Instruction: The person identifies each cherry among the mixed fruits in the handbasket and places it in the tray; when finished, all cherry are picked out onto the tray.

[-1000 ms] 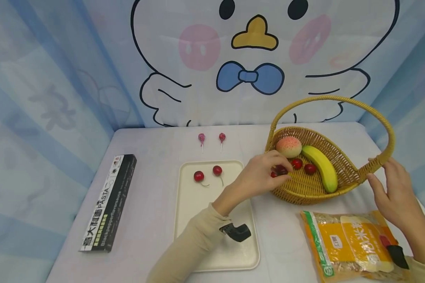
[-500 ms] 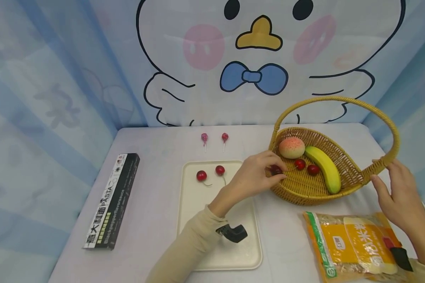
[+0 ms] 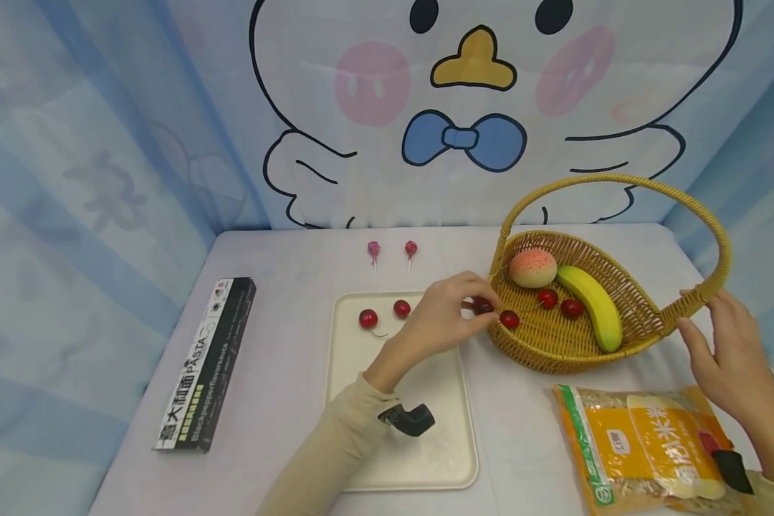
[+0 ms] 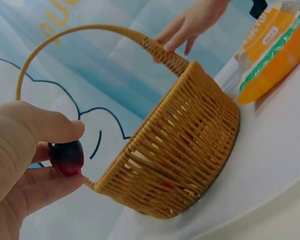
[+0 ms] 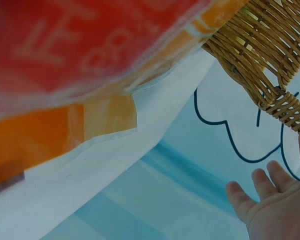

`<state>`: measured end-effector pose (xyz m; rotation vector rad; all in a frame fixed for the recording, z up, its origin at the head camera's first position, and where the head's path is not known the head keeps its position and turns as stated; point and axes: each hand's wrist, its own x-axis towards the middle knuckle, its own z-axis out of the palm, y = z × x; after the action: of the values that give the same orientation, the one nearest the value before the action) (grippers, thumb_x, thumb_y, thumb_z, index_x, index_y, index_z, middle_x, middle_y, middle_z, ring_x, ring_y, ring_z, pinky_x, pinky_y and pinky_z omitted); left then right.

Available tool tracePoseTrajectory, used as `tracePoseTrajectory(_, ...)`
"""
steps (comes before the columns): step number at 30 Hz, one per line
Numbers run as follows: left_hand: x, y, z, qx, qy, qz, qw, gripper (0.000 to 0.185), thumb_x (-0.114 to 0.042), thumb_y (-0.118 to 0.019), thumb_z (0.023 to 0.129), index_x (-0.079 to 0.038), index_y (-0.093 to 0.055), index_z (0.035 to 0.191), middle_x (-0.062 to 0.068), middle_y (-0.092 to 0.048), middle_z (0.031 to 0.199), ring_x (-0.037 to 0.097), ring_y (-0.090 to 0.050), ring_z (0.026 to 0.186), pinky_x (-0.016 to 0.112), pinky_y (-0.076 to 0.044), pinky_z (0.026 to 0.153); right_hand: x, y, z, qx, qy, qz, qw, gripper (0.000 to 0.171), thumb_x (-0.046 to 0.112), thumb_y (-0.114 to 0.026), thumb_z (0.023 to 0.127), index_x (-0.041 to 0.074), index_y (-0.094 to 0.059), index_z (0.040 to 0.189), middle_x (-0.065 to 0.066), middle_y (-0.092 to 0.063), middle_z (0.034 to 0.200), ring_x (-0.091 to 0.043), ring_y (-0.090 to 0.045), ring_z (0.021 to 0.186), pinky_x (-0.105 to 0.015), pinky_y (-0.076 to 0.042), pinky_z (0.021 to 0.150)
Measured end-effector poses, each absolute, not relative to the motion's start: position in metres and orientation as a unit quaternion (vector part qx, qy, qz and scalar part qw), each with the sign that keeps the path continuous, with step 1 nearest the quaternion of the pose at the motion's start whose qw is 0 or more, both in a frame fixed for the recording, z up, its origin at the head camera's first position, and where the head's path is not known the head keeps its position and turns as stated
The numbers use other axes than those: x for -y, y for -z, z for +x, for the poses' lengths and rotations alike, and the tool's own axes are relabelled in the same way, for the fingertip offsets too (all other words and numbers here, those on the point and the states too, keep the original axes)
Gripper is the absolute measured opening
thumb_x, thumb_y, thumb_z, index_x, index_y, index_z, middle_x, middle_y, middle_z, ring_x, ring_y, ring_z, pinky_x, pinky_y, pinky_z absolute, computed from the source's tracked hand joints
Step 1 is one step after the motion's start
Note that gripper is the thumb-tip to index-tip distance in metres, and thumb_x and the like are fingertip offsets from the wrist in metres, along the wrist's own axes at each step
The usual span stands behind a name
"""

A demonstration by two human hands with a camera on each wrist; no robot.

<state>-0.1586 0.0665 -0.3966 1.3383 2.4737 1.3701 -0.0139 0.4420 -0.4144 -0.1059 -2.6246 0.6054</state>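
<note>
Withdrawn since the earlier frame: left hand (image 3: 448, 312), now clear of the basket (image 3: 626, 326) rim and partly over the tray (image 3: 400, 444), thumb and fingers pinching one dark cherry (image 4: 66, 157). Right hand (image 3: 725, 344): fingers relaxed and spread, resting at the handle base, steadying the basket. On tray: two cherries (image 3: 368, 319). In basket: three cherries, peach (image 3: 532, 267), banana (image 3: 591, 304). Handling note: keep the pinch light, lower the cherry beside the pair, release low to prevent rolling.

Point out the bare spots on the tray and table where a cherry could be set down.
Bare: the tray nearer than its two cherries, and the table between tray and pasta box. Crowded: the basket.
</note>
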Motion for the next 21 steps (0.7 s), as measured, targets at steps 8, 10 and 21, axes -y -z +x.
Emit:
tracePoseTrajectory(8, -0.052, 0.405, -0.166, -0.795, -0.457, 0.399, 0.015, 0.014, -0.01, -0.08, 0.095, -0.007, -0.077, 0.109, 0.005, -0.073, 0.113, 0.015, -0.071, 0.099, 0.017, -0.061, 0.09, -0.444, 0.414, -0.013, 0.951, -0.215, -0.038, 0.221, 0.049, 0.02, -0.038, 0.116, -0.01, -0.035, 0.154, -0.039, -0.021, 0.168, -0.061, -0.014, 0.157, -0.078, -0.003, 0.128)
tracePoseTrajectory(10, -0.049, 0.409, -0.168, -0.797, -0.458, 0.393, 0.013, 0.014, -0.01, -0.081, 0.095, -0.007, -0.077, 0.108, 0.006, -0.073, 0.112, 0.015, -0.071, 0.098, 0.021, -0.062, 0.089, -0.444, 0.414, -0.013, 0.951, -0.214, -0.04, 0.221, 0.049, 0.02, -0.038, 0.116, -0.01, -0.035, 0.154, -0.039, -0.021, 0.168, -0.061, -0.014, 0.157, -0.078, -0.003, 0.128)
tracePoseTrajectory(21, -0.036, 0.429, -0.18, -0.808, -0.461, 0.366, 0.024, 0.014, -0.009, -0.08, 0.095, -0.003, -0.077, 0.108, 0.009, -0.073, 0.11, 0.018, -0.072, 0.097, 0.014, -0.06, 0.086, -0.442, 0.416, -0.015, 0.952, -0.21, -0.044, 0.219, 0.05, 0.022, -0.037, 0.117, -0.01, -0.035, 0.155, -0.039, -0.021, 0.168, -0.061, -0.015, 0.157, -0.077, -0.004, 0.128)
